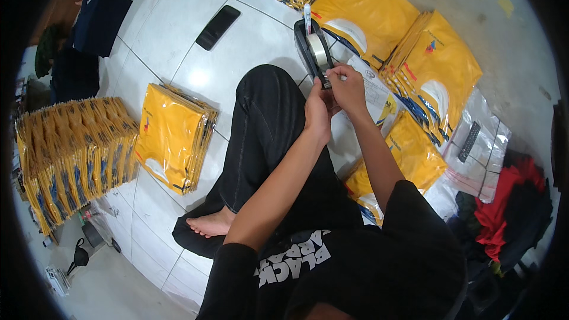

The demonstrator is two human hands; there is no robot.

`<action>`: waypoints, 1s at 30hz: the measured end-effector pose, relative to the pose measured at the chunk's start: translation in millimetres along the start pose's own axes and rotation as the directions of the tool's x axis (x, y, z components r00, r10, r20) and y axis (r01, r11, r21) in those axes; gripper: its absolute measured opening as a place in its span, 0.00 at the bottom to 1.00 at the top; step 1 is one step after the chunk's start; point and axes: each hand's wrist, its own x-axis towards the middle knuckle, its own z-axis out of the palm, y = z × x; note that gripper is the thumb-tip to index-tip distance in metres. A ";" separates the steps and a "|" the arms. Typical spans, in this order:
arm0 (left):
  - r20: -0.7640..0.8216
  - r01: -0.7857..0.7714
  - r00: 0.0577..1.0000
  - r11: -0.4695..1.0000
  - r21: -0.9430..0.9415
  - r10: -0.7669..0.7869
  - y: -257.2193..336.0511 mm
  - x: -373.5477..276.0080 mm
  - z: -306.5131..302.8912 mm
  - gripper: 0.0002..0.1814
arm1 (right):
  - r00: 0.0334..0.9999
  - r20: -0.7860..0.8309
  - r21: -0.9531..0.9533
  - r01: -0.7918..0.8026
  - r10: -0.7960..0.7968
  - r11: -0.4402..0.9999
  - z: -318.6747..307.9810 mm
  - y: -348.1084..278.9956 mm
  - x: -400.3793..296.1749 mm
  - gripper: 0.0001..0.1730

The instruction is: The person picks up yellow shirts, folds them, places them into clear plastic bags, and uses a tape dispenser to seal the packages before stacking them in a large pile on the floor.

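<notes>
A black tape dispenser (304, 49) with a roll of clear tape (317, 50) stands beyond my right knee. A white marker pen (307, 20) sticks up from its back end. My left hand (319, 113) grips the dispenser's front end, thumb along its side. Close beside it, my right hand (349, 86) has its fingers bent at the cutter; whether tape is between them is hidden. Below my right forearm lie yellow garments in clear plastic bags (409, 151). Printed paper sheets (371, 84) lie to the right of the dispenser.
Bagged yellow garments form a small pile (166, 138) and a long stack (80, 155) on my left. More bagged piles (364, 4) stand at the upper right. A phone (218, 27) lies on the tiles. Clear plastic bags (482, 146) and dark and red cloth (511, 204) lie right.
</notes>
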 end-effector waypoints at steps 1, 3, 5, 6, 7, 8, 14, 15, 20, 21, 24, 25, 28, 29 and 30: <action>-0.047 -0.031 0.998 0.999 -0.018 0.030 -3.8 5.4 1.9 0.30 | 0.995 -0.063 0.007 0.080 -0.079 0.997 0.1 -5.6 -8.3 0.14; -0.106 -0.078 0.992 0.997 -0.028 0.074 -10.2 7.7 -2.2 0.29 | 0.976 -0.129 0.089 0.187 -0.174 0.978 -5.2 -15.2 -33.5 0.11; -0.099 -0.102 0.990 0.995 -0.008 0.100 -8.2 5.2 2.8 0.27 | 0.965 -0.168 0.235 0.240 -0.204 0.942 -20.7 -25.4 -71.6 0.08; -0.122 -0.104 0.987 0.995 -0.001 0.103 -8.8 4.2 6.3 0.24 | 0.981 -0.135 0.297 0.174 -0.139 0.939 -25.9 -22.6 -90.0 0.07; -0.148 -0.106 0.983 0.994 0.007 0.106 -9.3 3.6 9.2 0.20 | 0.992 -0.098 0.358 0.106 -0.076 0.928 -29.8 -18.5 -105.5 0.07; -0.173 -0.109 0.979 0.994 0.015 0.110 -10.0 2.7 11.8 0.17 | 0.998 -0.048 0.382 -0.023 0.045 0.924 -34.2 -12.7 -117.0 0.07; -0.265 -0.221 0.901 0.888 0.403 0.344 -30.7 18.0 7.3 0.07 | 0.950 0.130 0.370 -0.311 0.282 0.875 -40.9 16.9 -122.9 0.12; -0.275 -0.252 0.867 0.842 0.478 0.416 -34.6 20.6 5.4 0.06 | 0.933 0.169 0.385 -0.358 0.317 0.850 -38.6 20.9 -120.2 0.12; -0.322 -0.262 0.741 0.695 0.669 0.589 -44.4 29.6 24.3 0.04 | 0.917 0.204 0.370 -0.396 0.342 0.840 -46.3 46.6 -109.2 0.13; -0.319 -0.262 0.740 0.690 0.675 0.593 -46.1 33.0 25.3 0.06 | 0.913 0.253 0.378 -0.399 0.321 0.835 -49.9 45.0 -108.4 0.14; -0.324 -0.111 0.801 0.656 0.747 0.504 -69.2 63.3 7.0 0.09 | 0.911 0.323 0.350 -0.368 0.258 0.861 -43.5 -4.6 -118.1 0.13; -0.275 -0.013 0.914 0.697 0.717 0.300 -66.1 82.4 -4.1 0.08 | 0.889 0.352 0.332 -0.412 0.293 0.849 -41.0 -7.4 -117.3 0.13; -0.213 -0.368 0.753 0.667 0.648 0.623 -70.7 53.0 19.9 0.02 | 0.872 0.310 0.327 -0.472 0.378 0.819 -55.5 10.3 -117.8 0.12; -0.108 -0.439 0.755 0.621 0.650 0.647 -68.0 49.4 16.4 0.03 | 0.888 0.306 0.310 -0.435 0.344 0.845 -57.6 1.5 -128.4 0.11; -0.023 -0.618 0.717 0.651 0.440 0.696 -57.3 29.5 12.6 0.04 | 0.904 0.292 0.308 -0.399 0.313 0.864 -58.7 -8.9 -131.5 0.11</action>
